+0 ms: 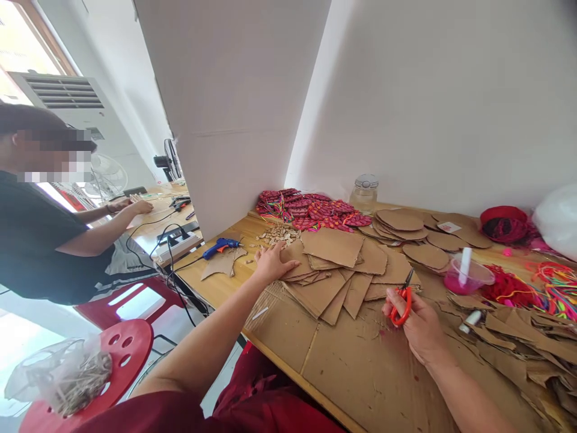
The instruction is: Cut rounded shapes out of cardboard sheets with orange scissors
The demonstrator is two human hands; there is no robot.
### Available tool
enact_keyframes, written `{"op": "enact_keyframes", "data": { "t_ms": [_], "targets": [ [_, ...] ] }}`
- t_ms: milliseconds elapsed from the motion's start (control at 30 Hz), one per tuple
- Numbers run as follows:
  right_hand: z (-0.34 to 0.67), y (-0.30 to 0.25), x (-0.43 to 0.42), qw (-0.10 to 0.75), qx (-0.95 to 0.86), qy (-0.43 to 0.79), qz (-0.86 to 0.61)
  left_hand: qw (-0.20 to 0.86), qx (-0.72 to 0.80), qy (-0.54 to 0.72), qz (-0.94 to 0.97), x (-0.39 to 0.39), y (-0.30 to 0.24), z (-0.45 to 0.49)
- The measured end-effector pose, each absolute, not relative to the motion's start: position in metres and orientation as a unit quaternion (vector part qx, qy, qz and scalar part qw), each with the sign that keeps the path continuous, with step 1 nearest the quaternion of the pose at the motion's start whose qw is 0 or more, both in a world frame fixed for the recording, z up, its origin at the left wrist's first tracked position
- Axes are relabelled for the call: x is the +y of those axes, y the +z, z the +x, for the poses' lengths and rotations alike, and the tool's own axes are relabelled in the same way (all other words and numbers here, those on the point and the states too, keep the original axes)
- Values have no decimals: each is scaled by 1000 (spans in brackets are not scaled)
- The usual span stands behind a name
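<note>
My right hand [421, 325] grips a pair of scissors [401, 307] by its orange-red handles, the dark blades pointing up and away from me. My left hand [273, 263] rests at the left edge of a pile of cut cardboard pieces [333, 248], its thumb stretched out over them. Some of its fingertips are hidden, and no piece is lifted in it. Just beyond that hand lies a heap of small tan chips [279, 234]. A blue glue gun [222, 246] lies to its left, beside a torn cardboard scrap [220, 264].
Rounded cardboard pieces [401, 219], a lidded jar [364, 191] and patterned red pouches [311, 210] line the wall. Cardboard offcuts [518, 337], a pink tub [469, 276] and coloured cords [559, 288] lie right. A co-worker [49, 222] sits left, near a red stool [130, 337].
</note>
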State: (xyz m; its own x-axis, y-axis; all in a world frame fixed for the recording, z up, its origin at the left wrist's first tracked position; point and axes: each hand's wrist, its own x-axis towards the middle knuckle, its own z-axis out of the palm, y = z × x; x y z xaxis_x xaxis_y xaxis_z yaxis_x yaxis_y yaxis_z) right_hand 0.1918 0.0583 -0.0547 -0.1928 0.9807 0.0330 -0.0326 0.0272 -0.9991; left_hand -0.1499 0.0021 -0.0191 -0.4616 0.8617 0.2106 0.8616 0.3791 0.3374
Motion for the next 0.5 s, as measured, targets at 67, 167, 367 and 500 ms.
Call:
{"op": "enact_keyframes", "data": {
  "t_ms": [67,167,367,500],
  "targets": [
    [192,-55,58,460,-552,547,-429,-3,820,207,533,1,-19,-137],
    [193,-56,58,454,-562,549,-421,-9,809,214,548,0,-19,-119],
    [193,-53,57,449,-570,547,-418,-10,800,235,552,-5,-16,-98],
    [194,-56,57,450,-574,540,-420,-5,802,255,539,-11,-19,-96]
  ]
}}
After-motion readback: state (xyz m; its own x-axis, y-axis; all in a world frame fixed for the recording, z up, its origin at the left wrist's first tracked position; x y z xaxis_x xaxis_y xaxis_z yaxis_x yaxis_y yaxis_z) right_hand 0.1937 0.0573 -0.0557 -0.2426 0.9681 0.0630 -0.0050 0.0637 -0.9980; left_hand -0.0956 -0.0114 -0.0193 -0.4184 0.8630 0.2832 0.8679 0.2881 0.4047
